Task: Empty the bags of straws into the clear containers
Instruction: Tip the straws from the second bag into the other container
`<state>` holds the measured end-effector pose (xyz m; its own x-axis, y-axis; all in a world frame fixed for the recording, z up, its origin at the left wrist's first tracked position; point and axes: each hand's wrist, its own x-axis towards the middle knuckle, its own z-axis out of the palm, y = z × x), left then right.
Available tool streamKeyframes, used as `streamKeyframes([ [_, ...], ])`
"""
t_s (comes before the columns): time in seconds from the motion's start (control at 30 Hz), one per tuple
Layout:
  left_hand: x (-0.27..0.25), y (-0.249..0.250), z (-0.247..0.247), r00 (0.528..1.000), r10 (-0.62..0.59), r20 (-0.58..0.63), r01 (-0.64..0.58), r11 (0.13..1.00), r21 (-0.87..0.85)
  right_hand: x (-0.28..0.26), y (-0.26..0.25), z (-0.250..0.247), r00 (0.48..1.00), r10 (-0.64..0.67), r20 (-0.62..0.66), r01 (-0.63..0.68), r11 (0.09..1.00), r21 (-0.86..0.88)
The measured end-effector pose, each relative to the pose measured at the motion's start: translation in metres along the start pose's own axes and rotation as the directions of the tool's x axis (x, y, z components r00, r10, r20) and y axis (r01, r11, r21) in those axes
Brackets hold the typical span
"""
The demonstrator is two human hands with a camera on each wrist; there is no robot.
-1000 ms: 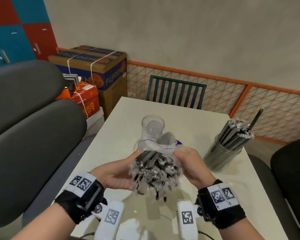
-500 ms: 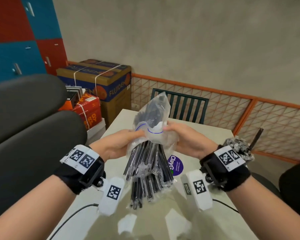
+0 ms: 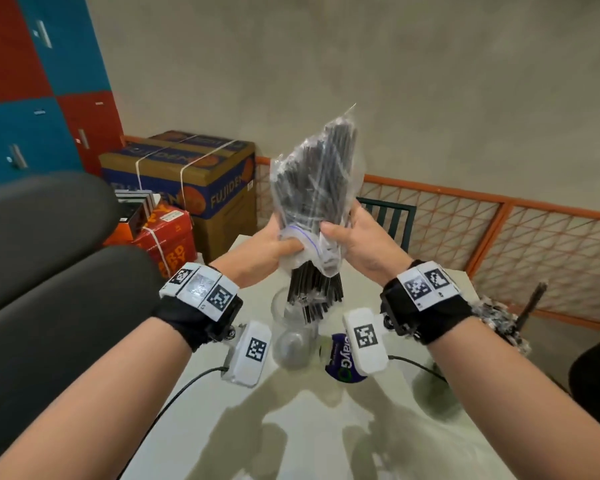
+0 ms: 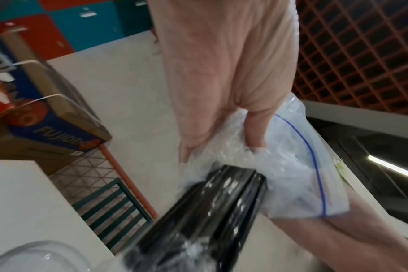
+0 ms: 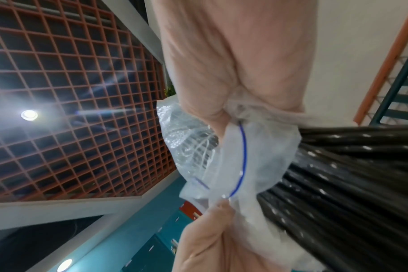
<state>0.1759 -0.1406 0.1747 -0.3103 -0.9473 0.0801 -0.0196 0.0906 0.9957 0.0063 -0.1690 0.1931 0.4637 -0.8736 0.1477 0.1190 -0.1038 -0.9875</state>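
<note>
A clear zip bag [image 3: 314,188] full of black straws is held upside down, mouth downward, above an empty clear container [image 3: 293,336] on the table. My left hand [image 3: 274,244] grips the bag's mouth on the left and my right hand [image 3: 352,237] grips it on the right. A bundle of black straws [image 3: 316,289] sticks out of the mouth, its lower ends at the container's rim. In the left wrist view the straws [image 4: 212,208] slide from the bag [image 4: 293,165] toward the container's rim [image 4: 37,255]. The right wrist view shows the bag mouth [image 5: 240,163] pinched beside the straws [image 5: 352,174].
A second container [image 3: 499,322] filled with wrapped straws stands at the table's right edge. A purple sticker [image 3: 342,358] lies on the white table [image 3: 291,427]. Black chairs [image 3: 49,289] stand to the left, cardboard boxes [image 3: 187,181] behind, an orange mesh fence [image 3: 499,244] at the back.
Both hands have raised the bag higher and turned it upright with the mouth down. More straws now hang out of it, over the clear container.
</note>
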Motion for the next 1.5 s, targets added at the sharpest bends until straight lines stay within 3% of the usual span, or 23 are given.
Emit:
streamKeyframes([
  [0.13,0.021,-0.001,-0.002,0.992,0.105,-0.063,-0.097,0.988,0.118,0.015,0.008,-0.005,0.993,-0.048,-0.105,0.058,0.994,0.094],
  [0.3,0.037,-0.025,-0.019,0.974,0.187,-0.127,-0.176,0.98,0.091,0.038,0.026,0.002,0.993,-0.019,-0.117,0.045,0.973,0.228],
  [0.73,0.06,-0.102,-0.012,0.95,0.016,-0.312,-0.072,0.983,-0.17,0.059,0.099,-0.003,0.972,0.126,-0.199,-0.03,0.903,0.428],
  [0.93,0.059,-0.122,-0.013,0.969,-0.068,-0.239,0.027,0.985,-0.172,0.05,0.113,-0.013,0.965,0.19,-0.179,-0.144,0.96,0.241],
  [1.07,0.048,-0.102,-0.038,0.992,-0.124,0.022,0.125,0.988,-0.088,0.043,0.105,-0.025,0.974,0.147,-0.174,-0.187,0.952,-0.242],
  [1.2,0.037,-0.077,-0.054,0.959,-0.239,0.155,0.246,0.969,-0.028,0.04,0.093,-0.034,0.971,0.13,-0.2,-0.204,0.888,-0.412],
  [1.3,0.034,-0.073,-0.051,0.948,-0.313,0.062,0.316,0.948,-0.041,0.036,0.096,-0.035,0.966,0.138,-0.219,-0.226,0.863,-0.452],
  [1.5,0.034,-0.07,-0.049,0.971,-0.202,-0.126,0.189,0.976,-0.108,0.031,0.084,-0.029,0.976,0.099,-0.195,-0.151,0.949,-0.275],
])
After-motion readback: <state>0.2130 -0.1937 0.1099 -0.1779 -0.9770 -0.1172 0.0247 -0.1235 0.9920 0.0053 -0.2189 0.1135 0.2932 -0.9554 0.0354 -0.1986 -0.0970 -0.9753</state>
